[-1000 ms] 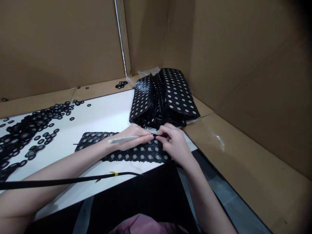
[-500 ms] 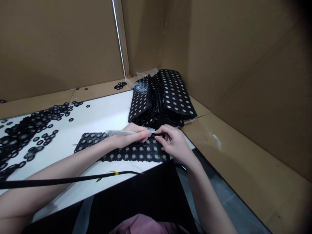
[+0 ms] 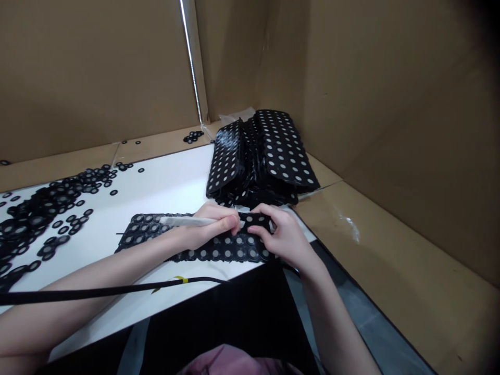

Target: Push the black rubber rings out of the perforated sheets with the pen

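A black sheet (image 3: 146,228) lies flat on the white tabletop, covered with rows of round pieces that have pale grey centres. My left hand (image 3: 214,221) is closed around a slim white pen-like stick (image 3: 187,221), whose tip points right, over the sheet. At the sheet's right end, my right hand (image 3: 283,232) rests with thumb and index finger apart, touching the sheet's surface. No separate piece shows between those fingers. The hands partly cover the middle and right of the sheet.
Loose black rings (image 3: 58,195) with grey centres lie heaped and scattered on the left. Behind my hands stands a stack of folded dotted black sheets (image 3: 287,148). A black cable (image 3: 117,290) crosses in front of my left forearm. Cardboard walls (image 3: 375,104) enclose the table.
My right hand's fingers have parted from a pinch on a small black piece, which no longer shows between them. My left hand has moved slightly lower with the stick.
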Available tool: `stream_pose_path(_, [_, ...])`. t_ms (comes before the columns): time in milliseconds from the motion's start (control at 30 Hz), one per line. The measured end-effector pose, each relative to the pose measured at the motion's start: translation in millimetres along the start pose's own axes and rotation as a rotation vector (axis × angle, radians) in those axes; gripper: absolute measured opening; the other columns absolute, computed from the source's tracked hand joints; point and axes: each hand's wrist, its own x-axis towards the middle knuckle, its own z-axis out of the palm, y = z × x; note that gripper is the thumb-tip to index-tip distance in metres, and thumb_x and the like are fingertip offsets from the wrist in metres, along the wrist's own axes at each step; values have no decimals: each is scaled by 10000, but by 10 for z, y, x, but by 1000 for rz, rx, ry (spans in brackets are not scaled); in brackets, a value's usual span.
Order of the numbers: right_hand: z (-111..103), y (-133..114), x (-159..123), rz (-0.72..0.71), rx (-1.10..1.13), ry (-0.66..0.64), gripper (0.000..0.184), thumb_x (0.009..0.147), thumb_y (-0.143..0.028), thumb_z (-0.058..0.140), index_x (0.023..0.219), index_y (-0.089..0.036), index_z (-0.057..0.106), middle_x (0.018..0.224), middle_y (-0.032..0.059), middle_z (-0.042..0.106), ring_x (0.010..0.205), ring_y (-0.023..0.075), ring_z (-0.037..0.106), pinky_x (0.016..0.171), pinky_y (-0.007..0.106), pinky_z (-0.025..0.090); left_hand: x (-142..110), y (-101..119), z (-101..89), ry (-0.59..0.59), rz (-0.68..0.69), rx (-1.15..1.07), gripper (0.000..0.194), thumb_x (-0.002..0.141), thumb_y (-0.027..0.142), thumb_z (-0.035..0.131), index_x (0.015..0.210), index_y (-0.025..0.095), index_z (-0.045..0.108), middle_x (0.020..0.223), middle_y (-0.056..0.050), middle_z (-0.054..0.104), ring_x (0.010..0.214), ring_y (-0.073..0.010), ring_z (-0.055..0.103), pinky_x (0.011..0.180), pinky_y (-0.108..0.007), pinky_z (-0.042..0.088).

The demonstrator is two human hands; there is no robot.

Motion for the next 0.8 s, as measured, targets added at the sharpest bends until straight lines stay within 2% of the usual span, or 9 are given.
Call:
stream_pose_path(200, [-21, 52, -18, -36, 146, 11, 158, 735, -158, 668, 889, -189, 645, 820, 25, 670, 741, 179, 611, 654, 276, 447, -26, -32, 23, -6, 108, 110, 470, 979, 391, 320, 687, 128, 579, 641, -18, 557, 575, -96, 476, 593, -207, 370])
stream_pose_path(367, [12, 47, -25, -23, 151, 57, 169, 720, -122, 654, 874, -192, 649, 837, 24, 700, 745, 185, 633, 641, 272, 459, -61, -57, 69, -33, 221, 234, 410, 981, 348, 334, 712, 137, 560, 647, -27, 541, 575, -103, 476, 577, -217, 367])
stream_pose_path(567, [18, 22, -25, -89, 154, 90, 160, 723, -93, 631, 849, -191, 630, 818, 9, 706, 743, 169, 640, 674, 259, 466, -36, -51, 72, -49, 171, 224, 414, 985, 338, 333, 687, 135, 536, 655, -25, 540, 590, -102, 489, 587, -211, 374])
stream_pose_path(800, [18, 9, -3, -104, 154, 83, 101, 714, -96, 620, 741, -180, 571, 654, -26, 602, 585, 120, 531, 560, 225, 395, 0, 6, 76, -78, 125, 269, 421, 981, 296, 344, 607, 141, 458, 601, 7, 455, 551, -84, 435, 567, -205, 345])
